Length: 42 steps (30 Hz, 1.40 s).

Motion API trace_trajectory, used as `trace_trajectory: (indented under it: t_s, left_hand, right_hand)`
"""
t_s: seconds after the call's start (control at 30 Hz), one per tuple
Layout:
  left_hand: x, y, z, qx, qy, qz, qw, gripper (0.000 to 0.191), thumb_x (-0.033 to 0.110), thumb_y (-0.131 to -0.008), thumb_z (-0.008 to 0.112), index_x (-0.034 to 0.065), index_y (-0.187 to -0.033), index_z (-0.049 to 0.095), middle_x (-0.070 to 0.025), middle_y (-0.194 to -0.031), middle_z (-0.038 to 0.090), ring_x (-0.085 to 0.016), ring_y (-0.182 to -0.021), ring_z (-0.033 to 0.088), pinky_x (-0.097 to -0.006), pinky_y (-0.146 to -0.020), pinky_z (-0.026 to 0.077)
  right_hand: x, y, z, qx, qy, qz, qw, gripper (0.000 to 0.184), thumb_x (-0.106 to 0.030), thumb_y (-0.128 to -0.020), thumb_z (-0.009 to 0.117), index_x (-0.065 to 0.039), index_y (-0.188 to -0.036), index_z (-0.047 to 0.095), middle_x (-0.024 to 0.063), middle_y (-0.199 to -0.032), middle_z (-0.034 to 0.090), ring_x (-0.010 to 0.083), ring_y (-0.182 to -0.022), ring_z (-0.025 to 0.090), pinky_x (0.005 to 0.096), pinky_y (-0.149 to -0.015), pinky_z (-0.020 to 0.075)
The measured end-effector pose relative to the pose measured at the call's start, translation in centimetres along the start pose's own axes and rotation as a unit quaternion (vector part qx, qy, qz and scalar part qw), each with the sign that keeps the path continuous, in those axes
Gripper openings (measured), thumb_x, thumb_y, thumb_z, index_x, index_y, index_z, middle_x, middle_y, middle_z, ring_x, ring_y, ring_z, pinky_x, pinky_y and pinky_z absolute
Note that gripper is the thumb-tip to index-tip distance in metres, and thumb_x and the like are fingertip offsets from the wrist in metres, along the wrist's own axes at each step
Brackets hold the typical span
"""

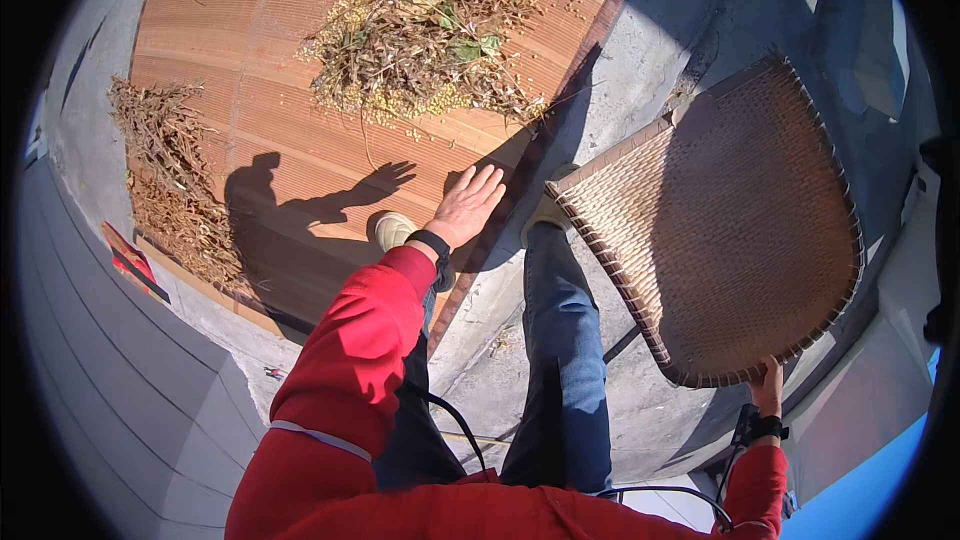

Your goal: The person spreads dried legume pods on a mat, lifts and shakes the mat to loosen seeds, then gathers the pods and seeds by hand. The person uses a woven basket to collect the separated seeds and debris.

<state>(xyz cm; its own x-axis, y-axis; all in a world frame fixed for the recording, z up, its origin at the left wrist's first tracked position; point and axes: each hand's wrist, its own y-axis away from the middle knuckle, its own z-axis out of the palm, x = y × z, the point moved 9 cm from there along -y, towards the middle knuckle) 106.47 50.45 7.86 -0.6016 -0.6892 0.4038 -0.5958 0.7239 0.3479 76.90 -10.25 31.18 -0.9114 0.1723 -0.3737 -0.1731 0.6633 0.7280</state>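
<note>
My right hand (768, 388) grips the rim of a woven winnowing basket (750, 240) at its near edge. The basket is tilted up at my right side, its inside bare and half in shadow. My left hand (466, 207) is held out in the air, palm down, fingers nearly straight, holding nothing. Beyond it, a heap of dried bean plants and pods (420, 37) lies on a brown slatted mat (285, 90). Loose yellow beans (442, 100) are mixed through the heap and scattered around its edges.
A second pile of dry stalks and husks (172, 180) lies along the mat's left edge. Concrete ground (495, 360) runs beside the mat. One of my shoes (394, 231) rests on the mat. A grey panelled surface (112, 375) borders the lower left, near a red item (129, 259).
</note>
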Motion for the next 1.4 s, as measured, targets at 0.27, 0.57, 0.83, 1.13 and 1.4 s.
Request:
trace_trajectory:
  t_s: [0.27, 0.57, 0.83, 1.13, 1.4]
  left_hand:
    - [-4.9, -21.1, 18.5, 0.012, -0.453, 0.157, 0.877, 0.05, 0.034, -0.096, 0.03, 0.0167, -0.143, 0.029, -0.0001, -0.15, 0.026, -0.018, -0.14, 0.017, -0.0464, -0.115, 0.004]
    - [-15.8, -23.8, 9.1, 0.176, -0.263, 0.007, 0.949, 0.057, 0.036, -0.089, 0.05, 0.0089, -0.138, 0.038, -0.0083, -0.144, 0.034, -0.028, -0.136, 0.025, -0.0517, -0.11, 0.016]
    - [-16.0, -18.7, -1.5, 0.081, -0.343, -0.006, 0.936, 0.052, 0.034, -0.084, 0.056, 0.013, -0.131, 0.048, -0.0127, -0.14, 0.039, -0.037, -0.13, 0.031, -0.0593, -0.109, 0.009]
    - [-25.9, -20.9, -8.6, 0.115, -0.144, -0.166, 0.969, 0.098, 0.059, -0.069, 0.067, 0.0291, -0.147, 0.016, -0.0194, -0.151, 0.011, -0.046, -0.138, 0.008, -0.0625, -0.108, 0.004]
    - [-27.9, -27.1, -5.3, -0.004, 0.008, -0.177, 0.984, 0.062, 0.037, -0.068, 0.072, 0.0157, -0.122, 0.052, -0.0179, -0.126, 0.048, -0.038, -0.109, 0.052, -0.0448, -0.094, 0.042]
  right_hand:
    - [0.3, -7.3, 6.5, 0.017, -0.11, 0.001, 0.994, 0.028, -0.022, -0.08, 0.062, -0.007, -0.104, 0.06, 0.0035, -0.103, 0.06, 0.019, -0.1, 0.054, 0.0352, -0.092, 0.0404]
    - [4.2, -16.2, 11.4, 0.065, -0.15, -0.081, 0.983, 0.021, -0.024, -0.081, 0.062, -0.009, -0.095, 0.059, 0.0014, -0.094, 0.058, 0.0161, -0.091, 0.054, 0.0319, -0.082, 0.0439]
    - [-4.6, -21.4, 11.0, 0.019, -0.139, -0.223, 0.965, 0.02, -0.026, -0.083, 0.061, -0.012, -0.097, 0.057, -0.0006, -0.088, 0.053, 0.0145, -0.087, 0.053, 0.032, -0.078, 0.044]
    - [-18.2, -23.4, 11.6, -0.019, 0.103, -0.204, 0.973, 0.04, -0.021, -0.08, 0.052, -0.01, -0.119, 0.049, 0.0025, -0.101, 0.053, 0.0151, -0.088, 0.053, 0.0297, -0.07, 0.0468]
    - [-26.2, -16.8, 22.5, -0.003, 0.153, -0.24, 0.959, 0.033, -0.017, -0.077, 0.05, -0.006, -0.108, 0.049, 0.0013, -0.082, 0.049, 0.0116, -0.07, 0.05, 0.0268, -0.056, 0.0434]
